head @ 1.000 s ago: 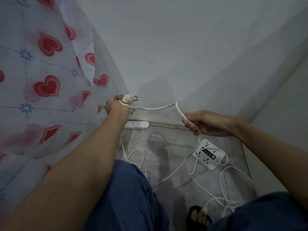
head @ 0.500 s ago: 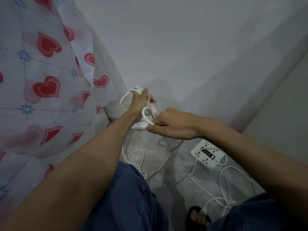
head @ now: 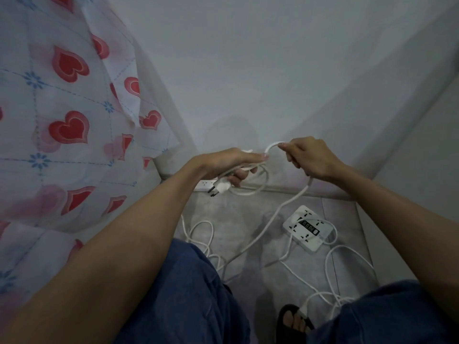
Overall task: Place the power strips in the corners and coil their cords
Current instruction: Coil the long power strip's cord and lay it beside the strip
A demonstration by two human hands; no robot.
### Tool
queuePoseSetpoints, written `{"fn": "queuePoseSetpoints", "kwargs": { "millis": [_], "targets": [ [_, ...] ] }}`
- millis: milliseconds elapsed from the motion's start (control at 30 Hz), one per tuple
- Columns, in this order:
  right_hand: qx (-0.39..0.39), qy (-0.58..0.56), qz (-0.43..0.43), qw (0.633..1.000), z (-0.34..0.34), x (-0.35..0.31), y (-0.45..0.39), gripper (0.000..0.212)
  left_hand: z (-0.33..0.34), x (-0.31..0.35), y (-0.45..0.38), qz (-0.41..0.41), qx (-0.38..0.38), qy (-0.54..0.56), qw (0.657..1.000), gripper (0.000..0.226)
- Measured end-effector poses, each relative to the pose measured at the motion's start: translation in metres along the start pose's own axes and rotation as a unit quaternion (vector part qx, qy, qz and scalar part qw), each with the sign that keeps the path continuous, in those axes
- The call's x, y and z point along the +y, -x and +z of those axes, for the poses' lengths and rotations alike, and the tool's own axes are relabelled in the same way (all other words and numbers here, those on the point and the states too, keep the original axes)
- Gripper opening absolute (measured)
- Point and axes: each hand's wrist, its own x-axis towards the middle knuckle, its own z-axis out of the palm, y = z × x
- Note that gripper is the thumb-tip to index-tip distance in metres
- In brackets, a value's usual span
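1. Nearest the camera: loose white cord slack (head: 330, 271) lies in untidy loops on the grey floor (head: 238, 214), between the person's knees and beside a sandalled foot (head: 293, 321).
2. Further out, right of centre: a square power strip (head: 309, 227) rests flat on the floor, short of the wall and not in a corner. Which of the floor cords belongs to it cannot be told.
3. A single run of cord (head: 268, 224) rises from the floor slack, up and to the right, into the right hand.
4. Right hand (head: 313, 160): fingers curled round that cord, pinching a short arc of it at the fingertips. The arc bridges leftward to the left hand; the two hands are near, not touching.
5. Left hand (head: 231, 165): closed round a gathered coil (head: 250, 187) hanging beneath it, with the plug (head: 219, 188) dangling at its lower side.
6. Farthest: a long power strip (head: 205, 185) lies along the foot of the wall, toward the left corner by the heart-print curtain (head: 69, 125), partly hidden behind the left hand.
7. Judgement: the uncoiled length lies down and toward the person from the right hand, so that hand is better placed to feed the next loop leftward into the coil.
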Motion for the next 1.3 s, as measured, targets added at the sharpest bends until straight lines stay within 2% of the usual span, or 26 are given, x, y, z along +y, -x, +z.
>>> {"fn": "queuePoseSetpoints", "kwargs": {
  "millis": [100, 167, 267, 333, 433, 533, 600, 667, 700, 800, 867, 933, 967, 1067, 1167, 1233, 1300],
  "targets": [
    [-0.012, -0.108, 0.056, 0.992, 0.005, 0.005, 0.001, 0.047, 0.003, 0.018, 0.008, -0.011, -0.069, 0.047, 0.996, 0.029],
    [-0.038, -0.145, 0.073, 0.986, 0.01, 0.007, 0.003, 0.046, 0.0, 0.028, 0.011, 0.013, -0.098, 0.154, 0.983, 0.032],
    [-0.105, -0.236, 0.144, 0.955, 0.024, 0.011, 0.007, 0.038, -0.005, 0.036, 0.01, 0.073, -0.079, 0.317, 0.942, 0.045],
    [-0.168, -0.314, 0.202, 0.912, 0.036, 0.009, 0.011, 0.034, -0.009, 0.035, 0.005, 0.102, -0.053, 0.428, 0.896, 0.05],
    [-0.261, -0.382, 0.238, 0.854, 0.053, 0.001, 0.022, 0.03, -0.013, 0.035, -0.007, 0.141, 0.015, 0.555, 0.82, 0.05],
    [-0.355, -0.411, 0.26, 0.798, 0.072, -0.008, 0.035, 0.026, -0.023, 0.035, -0.016, 0.193, 0.134, 0.639, 0.732, 0.054],
    [-0.411, -0.4, 0.243, 0.782, 0.08, -0.013, 0.04, 0.025, -0.033, 0.032, -0.017, 0.208, 0.208, 0.66, 0.691, 0.059],
    [-0.433, -0.37, 0.214, 0.794, 0.081, -0.015, 0.039, 0.024, -0.042, 0.024, -0.018, 0.205, 0.267, 0.653, 0.678, 0.06],
    [-0.423, -0.344, 0.198, 0.815, 0.08, -0.016, 0.038, 0.022, -0.046, 0.018, -0.021, 0.201, 0.289, 0.651, 0.672, 0.059],
    [-0.325, -0.182, 0.095, 0.923, 0.069, -0.02, 0.029, 0.029, -0.055, 0.0, -0.035, 0.198, 0.339, 0.632, 0.668, 0.054],
    [-0.228, -0.026, -0.011, 0.973, 0.056, -0.031, 0.021, 0.03, -0.061, -0.009, -0.042, 0.187, 0.359, 0.62, 0.672, 0.053],
    [-0.143, 0.115, -0.092, 0.979, 0.042, -0.043, 0.013, 0.029, -0.068, -0.014, -0.044, 0.178, 0.353, 0.631, 0.668, 0.053],
    [-0.113, 0.145, -0.116, 0.976, 0.037, -0.047, 0.011, 0.029, -0.069, -0.014, -0.043, 0.175, 0.35, 0.636, 0.665, 0.053],
    [-0.076, 0.073, -0.109, 0.988, 0.033, -0.046, 0.012, 0.035, -0.063, -0.008, -0.042, 0.174, 0.358, 0.626, 0.671, 0.053],
    [-0.12, -0.053, -0.006, 0.991, 0.036, -0.034, 0.013, 0.042, -0.062, -0.002, -0.031, 0.177, 0.357, 0.618, 0.678, 0.054],
    [-0.181, -0.162, 0.054, 0.968, 0.034, -0.023, 0.013, 0.039, -0.072, -0.006, -0.013, 0.182, 0.388, 0.613, 0.664, 0.053],
    [-0.223, -0.262, 0.095, 0.934, 0.026, -0.006, 0.014, 0.031, -0.074, -0.011, -0.011, 0.174, 0.407, 0.602, 0.665, 0.053]
  ]
}}
